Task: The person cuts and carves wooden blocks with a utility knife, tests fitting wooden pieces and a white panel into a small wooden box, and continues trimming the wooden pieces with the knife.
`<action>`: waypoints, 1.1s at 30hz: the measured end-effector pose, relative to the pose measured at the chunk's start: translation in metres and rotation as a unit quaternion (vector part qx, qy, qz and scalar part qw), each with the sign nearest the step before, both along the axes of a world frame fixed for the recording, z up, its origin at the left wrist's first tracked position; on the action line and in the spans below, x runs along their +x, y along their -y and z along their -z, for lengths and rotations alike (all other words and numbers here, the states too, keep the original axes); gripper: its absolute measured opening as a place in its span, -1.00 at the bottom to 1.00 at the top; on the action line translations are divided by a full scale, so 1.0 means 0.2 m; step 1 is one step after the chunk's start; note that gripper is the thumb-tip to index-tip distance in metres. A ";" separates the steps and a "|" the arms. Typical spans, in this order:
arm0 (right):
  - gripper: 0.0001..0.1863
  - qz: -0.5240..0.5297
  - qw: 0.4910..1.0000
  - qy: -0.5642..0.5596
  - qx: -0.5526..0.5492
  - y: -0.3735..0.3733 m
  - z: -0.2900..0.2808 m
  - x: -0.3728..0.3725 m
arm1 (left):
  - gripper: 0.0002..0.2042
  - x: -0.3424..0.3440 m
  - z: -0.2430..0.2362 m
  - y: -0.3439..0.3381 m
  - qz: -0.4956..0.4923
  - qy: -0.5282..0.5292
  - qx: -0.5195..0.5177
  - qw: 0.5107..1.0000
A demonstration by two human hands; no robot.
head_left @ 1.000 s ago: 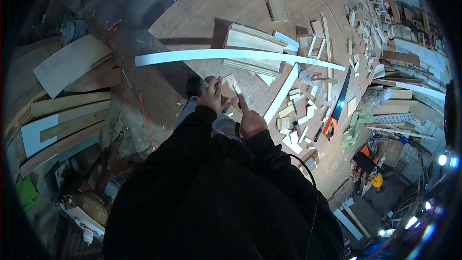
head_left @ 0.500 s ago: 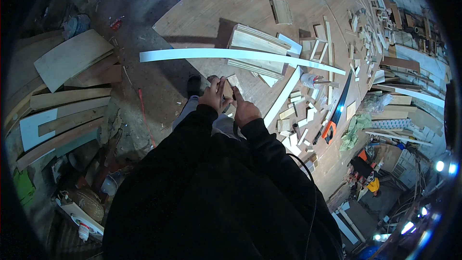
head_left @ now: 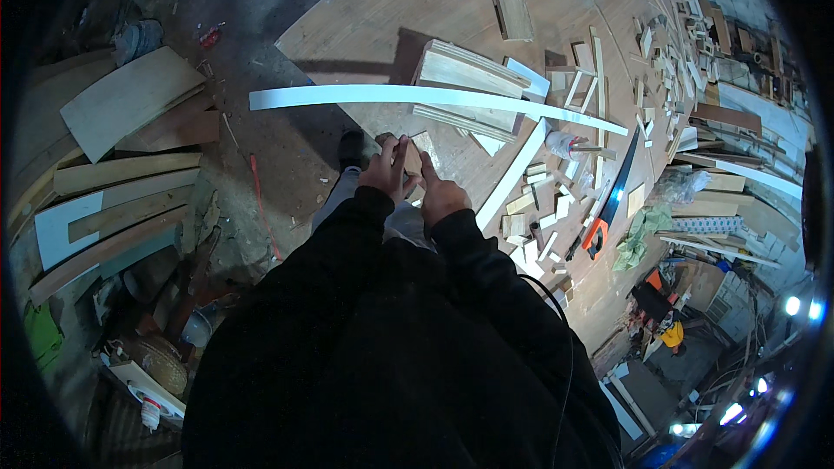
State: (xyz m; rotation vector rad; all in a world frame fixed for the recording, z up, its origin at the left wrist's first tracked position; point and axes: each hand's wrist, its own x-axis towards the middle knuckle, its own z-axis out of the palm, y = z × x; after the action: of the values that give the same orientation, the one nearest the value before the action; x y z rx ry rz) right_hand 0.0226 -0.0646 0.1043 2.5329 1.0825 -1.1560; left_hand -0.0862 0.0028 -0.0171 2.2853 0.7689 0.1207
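In front of my body, over the near corner of the table, a small brown wooden block (head_left: 413,161) sits between my hands. My left hand (head_left: 382,175) is closed on its left side, fingers reaching over it. On the other side my right hand (head_left: 445,198) is curled, its index finger stretched along the block's edge; its other fingers are mostly hidden. Just beyond lies a pale wood offcut (head_left: 426,148). Farther off, a long white strip (head_left: 373,96) stretches across a stack of wooden boards (head_left: 469,74) and out past the table's left edge.
The brown tabletop (head_left: 365,43) carries a handsaw (head_left: 617,191) with an orange handle, a plastic bottle (head_left: 559,144), a green cloth (head_left: 641,234) and several wood offcuts (head_left: 521,202). On the floor at the left lie stacked boards (head_left: 130,100) and a red stick-like thing (head_left: 261,200).
My right index finger has shifted slightly up along the block, and a dark spot beside it no longer shows. My left hand keeps its hold. The view has moved slightly.
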 end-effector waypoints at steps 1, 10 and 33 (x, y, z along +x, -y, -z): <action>-0.29 0.001 1.000 0.000 -0.001 -0.03 -0.01 -0.01 | -0.05 0.00 0.00 0.00 0.000 -0.007 0.005 1.000; -0.33 0.029 0.998 -0.012 -0.062 0.13 -0.08 -0.05 | -0.12 -0.01 0.05 0.02 -0.026 0.035 0.051 0.998; -0.23 0.003 0.999 -0.034 0.020 0.01 -0.05 0.07 | -0.06 0.00 0.01 0.01 -0.019 0.026 0.009 0.999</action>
State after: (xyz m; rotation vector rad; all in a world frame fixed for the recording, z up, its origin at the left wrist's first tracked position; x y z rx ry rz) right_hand 0.0376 -0.0660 0.1138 2.5441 1.1259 -1.2434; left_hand -0.0858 0.0013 -0.0196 2.2752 0.7881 0.2042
